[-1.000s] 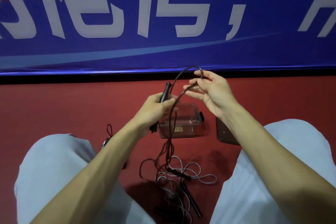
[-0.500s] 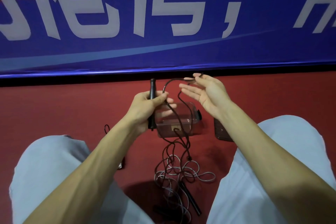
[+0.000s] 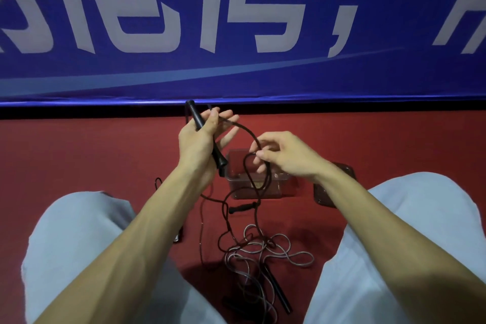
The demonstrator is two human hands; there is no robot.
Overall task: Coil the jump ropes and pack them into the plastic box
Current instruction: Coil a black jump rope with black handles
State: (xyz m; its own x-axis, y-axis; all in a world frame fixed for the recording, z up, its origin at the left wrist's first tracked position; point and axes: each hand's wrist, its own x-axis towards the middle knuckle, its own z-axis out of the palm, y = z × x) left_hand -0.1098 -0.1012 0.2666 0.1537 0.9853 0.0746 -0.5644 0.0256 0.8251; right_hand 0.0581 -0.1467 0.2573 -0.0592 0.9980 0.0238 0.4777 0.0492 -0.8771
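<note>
Blue banner (image 3: 394, 73) fills 12 o'clock above the red floor (image 3: 79, 152). The clear box (image 3: 278, 188) stands open at centre, with the rope pile (image 3: 263, 252) at its 6 o'clock. At its 11 o'clock my left hand (image 3: 200, 139) clasps a black handle (image 3: 194, 114). At 1 o'clock my right hand (image 3: 284, 155) pinches the dark rope (image 3: 252, 135) above the box.

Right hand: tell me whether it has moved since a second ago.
Yes. The right hand dropped from the edge of the banner to overlap the plastic box.
</note>
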